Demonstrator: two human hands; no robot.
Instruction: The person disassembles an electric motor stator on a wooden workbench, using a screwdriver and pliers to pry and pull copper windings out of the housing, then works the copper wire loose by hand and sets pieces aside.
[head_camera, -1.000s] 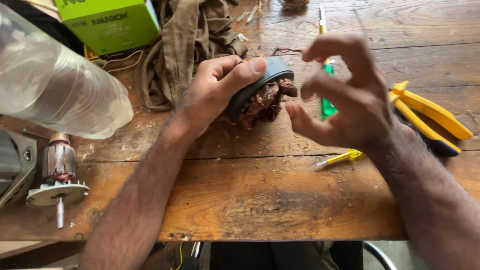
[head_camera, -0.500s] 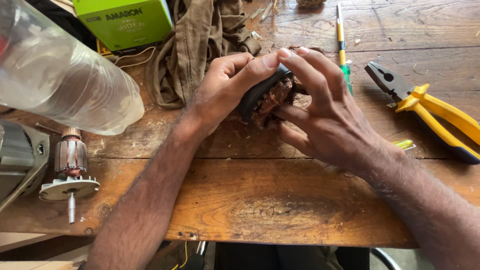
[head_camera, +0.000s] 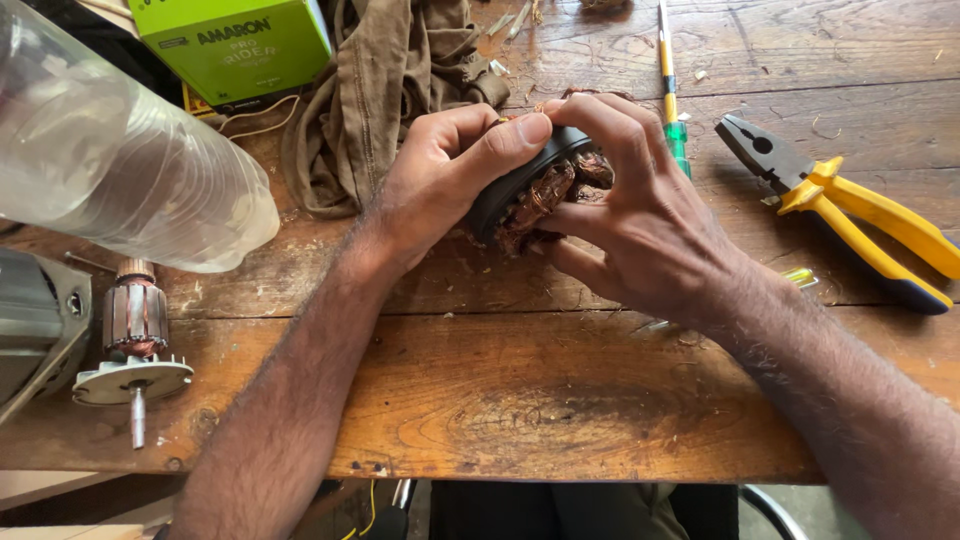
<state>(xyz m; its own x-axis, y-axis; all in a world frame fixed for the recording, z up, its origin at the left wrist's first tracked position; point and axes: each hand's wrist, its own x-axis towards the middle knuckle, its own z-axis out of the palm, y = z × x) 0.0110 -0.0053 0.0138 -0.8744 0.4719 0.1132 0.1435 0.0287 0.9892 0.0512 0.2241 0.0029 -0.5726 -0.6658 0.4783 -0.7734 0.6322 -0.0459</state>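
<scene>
Head view: left hand (head_camera: 440, 185) and right hand (head_camera: 640, 215) both grip the black-ringed copper winding (head_camera: 535, 190) between them.

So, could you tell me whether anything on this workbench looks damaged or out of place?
Yes. The dark motor part, held by the left hand and right hand, shows tangled, dark-stained copper windings spilling from its open side. A loose rotor stands at the bench's left edge, beside a grey housing.

Green cardboard box (head_camera: 235, 45), top left; dark label strip along edge.
</scene>
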